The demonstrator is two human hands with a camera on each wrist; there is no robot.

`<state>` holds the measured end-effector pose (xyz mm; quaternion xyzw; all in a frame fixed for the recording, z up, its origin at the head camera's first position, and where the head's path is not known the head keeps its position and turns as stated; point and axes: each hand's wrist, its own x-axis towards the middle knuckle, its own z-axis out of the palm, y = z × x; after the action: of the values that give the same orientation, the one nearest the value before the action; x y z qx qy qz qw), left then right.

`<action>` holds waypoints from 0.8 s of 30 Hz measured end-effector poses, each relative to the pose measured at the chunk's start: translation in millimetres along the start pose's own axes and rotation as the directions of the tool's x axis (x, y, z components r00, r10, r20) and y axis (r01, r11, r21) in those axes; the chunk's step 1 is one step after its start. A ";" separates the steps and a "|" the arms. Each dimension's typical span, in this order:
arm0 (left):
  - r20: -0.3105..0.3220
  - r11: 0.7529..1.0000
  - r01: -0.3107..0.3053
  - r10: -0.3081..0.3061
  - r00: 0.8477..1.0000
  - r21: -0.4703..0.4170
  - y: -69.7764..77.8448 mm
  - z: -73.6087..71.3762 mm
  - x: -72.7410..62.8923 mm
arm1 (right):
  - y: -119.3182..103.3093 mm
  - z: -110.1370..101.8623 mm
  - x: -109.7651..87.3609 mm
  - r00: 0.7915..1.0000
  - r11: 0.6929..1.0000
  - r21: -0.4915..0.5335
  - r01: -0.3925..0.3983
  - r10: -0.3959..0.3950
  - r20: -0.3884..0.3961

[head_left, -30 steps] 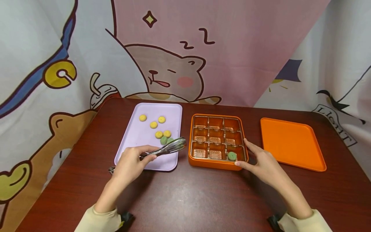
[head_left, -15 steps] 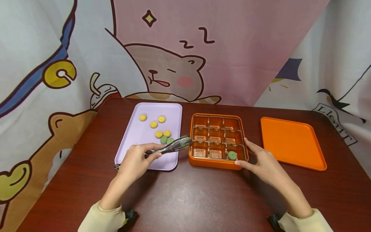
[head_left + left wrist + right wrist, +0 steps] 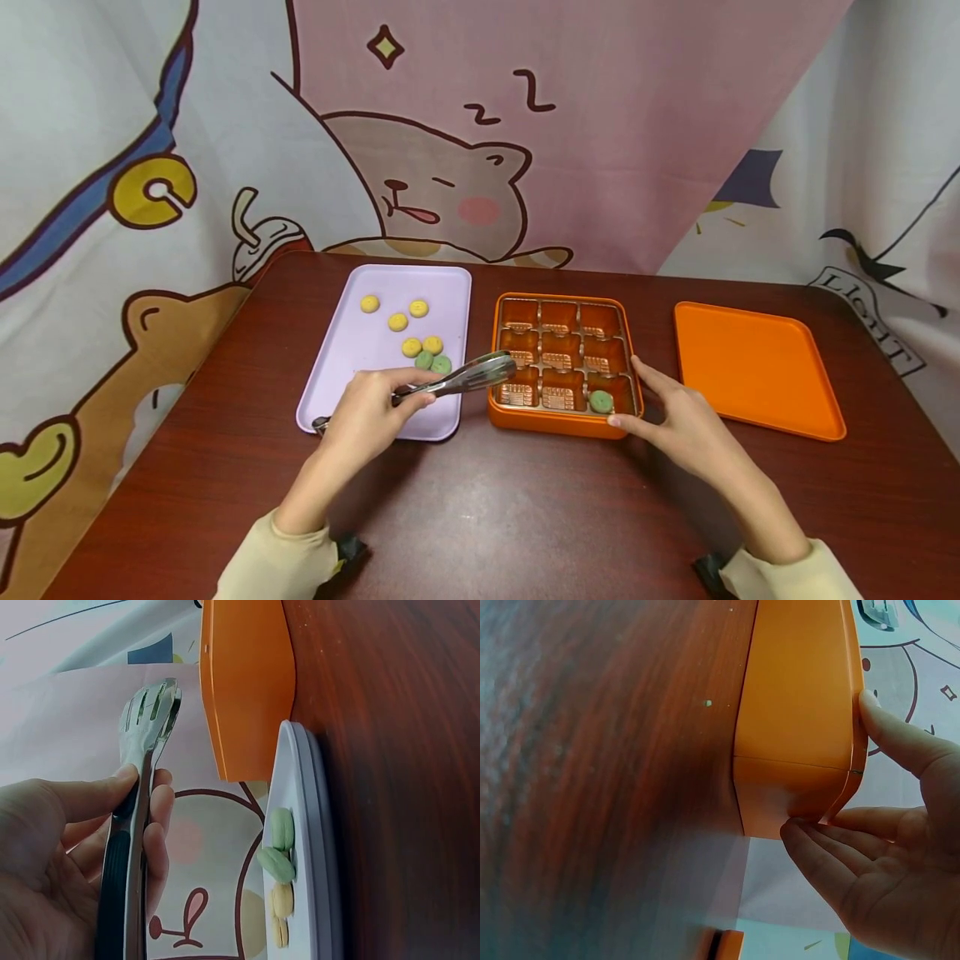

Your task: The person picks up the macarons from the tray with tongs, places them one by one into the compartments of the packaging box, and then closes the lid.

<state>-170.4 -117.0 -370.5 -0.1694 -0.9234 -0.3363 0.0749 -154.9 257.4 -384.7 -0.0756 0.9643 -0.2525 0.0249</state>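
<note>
While our left hand (image 3: 367,412) curls firmly round the metal serving tongs (image 3: 480,372), their head hangs over the orange nine-compartment box (image 3: 551,422) at its nine o'clock; we cannot tell whether anything sits between the tips. Our right hand (image 3: 678,425), fingers spread, rests thumb and fingertips against the box's four o'clock corner, beside the compartment holding one green cookie (image 3: 601,402). At the box's nine o'clock, the lilac tray (image 3: 333,375) carries five yellow cookies (image 3: 397,322) and two more green ones.
</note>
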 end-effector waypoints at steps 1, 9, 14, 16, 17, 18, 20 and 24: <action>-0.001 1.000 -0.005 0.005 1.000 0.000 1.0 0.8 0.7 | 0.0 0.0 -0.1 1.000 1.000 0.000 0.000 0.000 0.000; 0.002 0.999 -0.041 0.041 0.999 -0.010 8.9 7.0 4.8 | -0.4 -0.4 -0.4 1.000 1.000 0.003 0.000 0.000 0.001; 0.009 0.999 -0.047 0.047 0.999 -0.020 11.9 10.3 6.1 | -0.6 -0.5 -0.4 1.000 1.000 0.004 0.000 0.000 0.001; 0.013 0.999 -0.048 0.048 0.999 -0.026 13.3 11.6 6.6 | -0.5 -0.3 -0.4 1.000 1.000 0.005 0.000 0.000 0.001; 0.015 0.998 -0.048 0.048 0.999 -0.027 14.1 12.2 6.8 | -0.4 -0.2 -0.4 1.000 1.000 0.006 0.000 0.000 0.002; 0.017 0.998 -0.050 0.051 0.999 -0.026 14.9 12.9 7.1 | -0.4 0.0 -0.3 1.000 1.000 0.007 0.000 0.000 0.003; 0.027 0.998 -0.050 0.051 0.998 -0.033 16.8 14.3 7.8 | -0.3 0.2 -0.1 1.000 1.000 0.006 0.000 0.000 0.005; 0.047 0.998 -0.057 0.059 0.997 -0.037 20.3 18.1 9.5 | -0.4 0.1 0.0 1.000 1.000 0.003 -0.004 0.004 0.005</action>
<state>-172.3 -88.2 -369.8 -0.2054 -0.9134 -0.3463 0.0596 -154.8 257.0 -384.6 -0.0744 0.9640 -0.2536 0.0277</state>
